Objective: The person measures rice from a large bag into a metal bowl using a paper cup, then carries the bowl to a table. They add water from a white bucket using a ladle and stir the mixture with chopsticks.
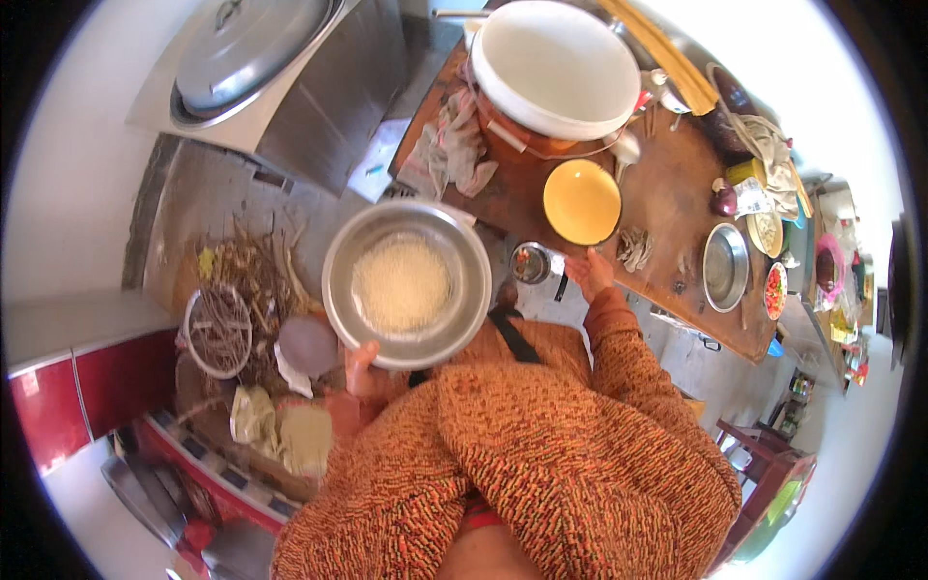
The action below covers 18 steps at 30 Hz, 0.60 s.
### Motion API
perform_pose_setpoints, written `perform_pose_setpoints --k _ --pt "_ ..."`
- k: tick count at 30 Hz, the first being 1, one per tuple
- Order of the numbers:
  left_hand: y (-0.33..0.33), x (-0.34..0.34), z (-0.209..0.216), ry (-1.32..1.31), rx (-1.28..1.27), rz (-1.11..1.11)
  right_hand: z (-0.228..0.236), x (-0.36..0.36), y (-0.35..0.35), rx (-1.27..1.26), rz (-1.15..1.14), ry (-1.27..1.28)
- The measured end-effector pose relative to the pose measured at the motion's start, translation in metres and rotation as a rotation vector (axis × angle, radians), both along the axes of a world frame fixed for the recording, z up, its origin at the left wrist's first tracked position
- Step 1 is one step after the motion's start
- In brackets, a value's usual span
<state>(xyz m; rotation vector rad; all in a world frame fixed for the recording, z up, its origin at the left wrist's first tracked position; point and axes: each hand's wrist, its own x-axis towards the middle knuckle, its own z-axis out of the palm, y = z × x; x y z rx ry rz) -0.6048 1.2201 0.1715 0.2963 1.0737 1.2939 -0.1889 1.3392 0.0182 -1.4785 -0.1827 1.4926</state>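
My left hand [361,365] grips the near rim of a steel bowl [338,253] that holds a heap of white rice grains [400,284]. I hold the bowl level in front of my chest, above the floor. My right hand [590,273] reaches out in an orange knitted sleeve, fingers apart, holding nothing. It is at the near edge of the wooden table [667,193], just below a yellow plate [581,201] and next to a small steel cup [531,263].
On the table stand a big white-lidded tub [555,64], a crumpled cloth [448,150], a steel bowl [725,267], a plate of red food [774,290] and small items. A lidded metal pot [246,48] sits at the upper left. Twigs and a wire basket [218,331] lie on the floor.
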Motion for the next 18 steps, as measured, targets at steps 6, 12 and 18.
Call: perform_pose_setpoints --k 6,12,18 --pt "0.025 0.010 0.003 -0.052 0.016 0.049 -0.001 -0.004 0.021 0.028 -0.046 0.027" --pt "0.032 0.024 0.003 -0.097 -0.014 -0.048 0.003 -0.004 0.031 0.037 -0.108 0.005" --pt "0.043 0.051 0.013 -0.201 0.003 -0.058 0.008 0.006 0.028 0.135 -0.072 0.033"
